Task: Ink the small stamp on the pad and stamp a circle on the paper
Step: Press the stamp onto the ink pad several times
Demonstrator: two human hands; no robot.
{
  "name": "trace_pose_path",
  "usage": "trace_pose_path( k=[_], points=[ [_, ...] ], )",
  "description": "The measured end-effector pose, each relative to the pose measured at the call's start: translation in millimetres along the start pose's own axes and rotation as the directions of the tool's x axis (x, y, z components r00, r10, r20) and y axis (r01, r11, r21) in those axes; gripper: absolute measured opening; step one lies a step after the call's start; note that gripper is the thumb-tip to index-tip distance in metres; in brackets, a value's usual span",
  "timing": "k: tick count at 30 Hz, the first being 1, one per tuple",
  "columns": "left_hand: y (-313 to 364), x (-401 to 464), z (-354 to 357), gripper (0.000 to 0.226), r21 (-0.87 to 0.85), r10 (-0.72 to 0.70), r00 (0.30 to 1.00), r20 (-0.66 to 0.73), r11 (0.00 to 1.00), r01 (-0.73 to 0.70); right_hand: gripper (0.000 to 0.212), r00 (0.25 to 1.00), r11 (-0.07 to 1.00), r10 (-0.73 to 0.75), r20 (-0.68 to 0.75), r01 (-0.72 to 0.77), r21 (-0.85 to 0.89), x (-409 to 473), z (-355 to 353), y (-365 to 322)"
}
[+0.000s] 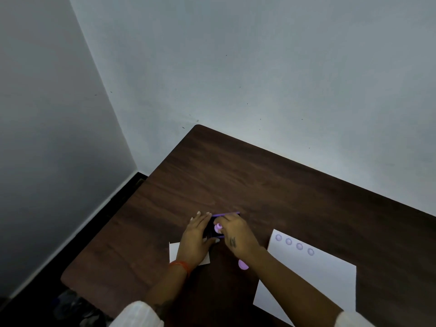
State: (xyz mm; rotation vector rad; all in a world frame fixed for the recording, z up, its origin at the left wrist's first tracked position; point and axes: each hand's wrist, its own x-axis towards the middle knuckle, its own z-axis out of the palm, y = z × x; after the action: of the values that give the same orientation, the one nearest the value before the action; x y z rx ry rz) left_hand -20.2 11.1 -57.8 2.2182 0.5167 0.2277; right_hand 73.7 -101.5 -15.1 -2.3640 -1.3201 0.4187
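A dark ink pad with a purple rim lies on the wooden table. My left hand rests flat against the pad's left side, fingers along its edge. The fingers of my right hand are closed on a small purple stamp that stands on the pad. To the right lies a white paper with a row of several purple circles near its top edge.
A small white card lies under my left wrist. A purple round piece shows beneath my right forearm. The table's left edge drops to a dark floor; grey walls meet behind the table's far corner.
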Motion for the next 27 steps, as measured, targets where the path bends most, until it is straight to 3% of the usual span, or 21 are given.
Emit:
trace_pose_path(
  k=[5, 10, 13, 17, 23, 27],
  points=[
    [-1.7, 0.6, 1.9, 0.068, -0.026, -0.013, 1.0, -0.01, 1.0, 0.012, 0.028, 0.999, 0.993, -0.036, 0.04, 0.04, -0.115, 0.4, 0.7, 1.2],
    [-2.4, 1.0, 2.2, 0.066, -0.054, -0.007, 0.999, -0.034, 0.999, 0.005, 0.035, 0.998, 0.995, 0.041, -0.039, -0.045, -0.088, 0.0, 9.3, -3.2],
    [-1.6, 1.3, 1.9, 0.066, -0.057, -0.012, 1.0, -0.026, 0.998, 0.011, 0.033, 0.995, 0.992, -0.032, -0.093, 0.021, -0.125, -1.3, 10.2, 1.3],
    [-0.9, 1.2, 1.5, 0.066, -0.058, -0.021, 1.0, -0.017, 0.998, 0.02, 0.025, 0.994, 0.981, -0.11, 0.024, 0.113, -0.159, 2.0, 2.3, 8.2],
    [-1.0, 2.3, -0.2, 0.067, -0.076, -0.032, 0.999, 0.0, 0.997, 0.032, 0.012, 0.987, 0.987, 0.12, -0.105, -0.107, 0.117, 12.1, -10.5, -5.3],
    [-2.3, 2.3, 0.0, 0.067, -0.073, -0.03, 1.0, -0.006, 0.997, 0.029, 0.008, 0.996, 0.998, 0.067, -0.066, -0.068, -0.015, 15.3, -10.0, -6.8]
  ],
)
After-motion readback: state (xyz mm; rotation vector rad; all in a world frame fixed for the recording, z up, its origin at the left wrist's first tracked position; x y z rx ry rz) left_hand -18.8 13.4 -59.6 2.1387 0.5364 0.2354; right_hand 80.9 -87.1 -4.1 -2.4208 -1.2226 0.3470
